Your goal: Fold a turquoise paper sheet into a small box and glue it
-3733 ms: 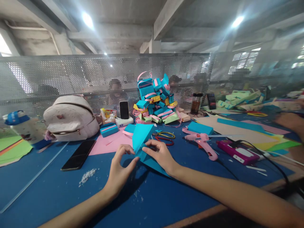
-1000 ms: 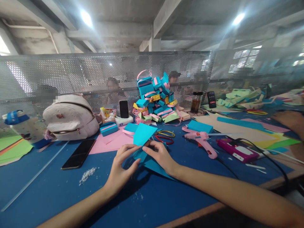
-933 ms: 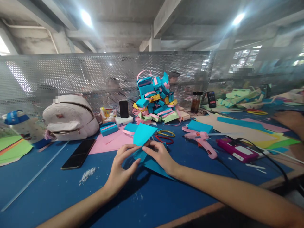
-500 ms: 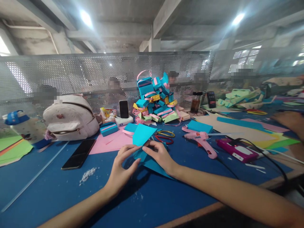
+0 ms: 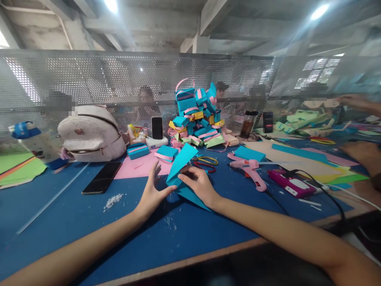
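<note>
A folded sheet of blue paper (image 5: 182,162) stands tilted over the table in front of me, one flap raised and another spreading low to the right. My right hand (image 5: 200,184) grips it, with the thumb and fingers pinched at the fold. At the paper's left edge is my left hand (image 5: 154,192), its fingers spread and raised. Its thumb points toward the paper; whether it touches the paper I cannot tell. Just behind the paper lie scissors (image 5: 208,161) with red and yellow handles, and a small blue box with a pink band (image 5: 166,153).
A tall pile of blue, pink and yellow paper pieces (image 5: 198,115) stands at the back. To the right are a pink glue gun (image 5: 251,172) and a purple power strip (image 5: 290,183). A phone (image 5: 101,178), backpack (image 5: 92,135) and bottle (image 5: 38,145) are left. Another person's hand (image 5: 360,155) shows far right.
My left fingers have come off the blue paper and opened upward to the left. My right hand keeps its pinch. The whole view has shifted slightly.
</note>
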`<state>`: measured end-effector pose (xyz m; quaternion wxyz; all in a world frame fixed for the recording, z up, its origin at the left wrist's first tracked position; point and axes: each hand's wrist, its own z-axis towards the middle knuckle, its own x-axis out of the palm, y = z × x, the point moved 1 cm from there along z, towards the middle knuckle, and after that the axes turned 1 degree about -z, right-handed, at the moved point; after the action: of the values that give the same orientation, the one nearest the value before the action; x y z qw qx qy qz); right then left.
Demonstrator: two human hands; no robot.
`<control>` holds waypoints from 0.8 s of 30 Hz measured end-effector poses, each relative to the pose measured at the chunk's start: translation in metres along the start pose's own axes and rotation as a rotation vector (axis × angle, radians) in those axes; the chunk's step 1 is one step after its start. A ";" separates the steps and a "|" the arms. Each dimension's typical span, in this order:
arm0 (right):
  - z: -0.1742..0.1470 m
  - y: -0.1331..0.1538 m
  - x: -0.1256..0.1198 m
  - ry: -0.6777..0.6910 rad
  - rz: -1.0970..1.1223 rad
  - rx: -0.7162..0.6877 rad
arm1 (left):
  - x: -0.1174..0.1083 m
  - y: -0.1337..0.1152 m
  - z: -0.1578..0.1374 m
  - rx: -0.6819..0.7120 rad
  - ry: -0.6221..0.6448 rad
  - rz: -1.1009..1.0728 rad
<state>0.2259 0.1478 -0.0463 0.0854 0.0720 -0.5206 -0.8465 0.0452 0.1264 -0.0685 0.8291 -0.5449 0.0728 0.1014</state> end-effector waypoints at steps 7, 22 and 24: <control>0.001 0.000 -0.002 0.022 0.071 -0.023 | 0.005 -0.005 0.003 -0.181 0.168 -0.376; 0.000 -0.002 0.000 0.077 0.153 0.008 | 0.004 -0.003 0.001 -0.256 0.207 -0.462; 0.000 -0.003 0.000 0.072 0.122 -0.006 | 0.004 -0.005 0.001 -0.266 0.203 -0.446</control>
<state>0.2257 0.1493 -0.0490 0.1557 0.0700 -0.5183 -0.8380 0.0506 0.1257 -0.0652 0.7406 -0.6590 0.0199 -0.1299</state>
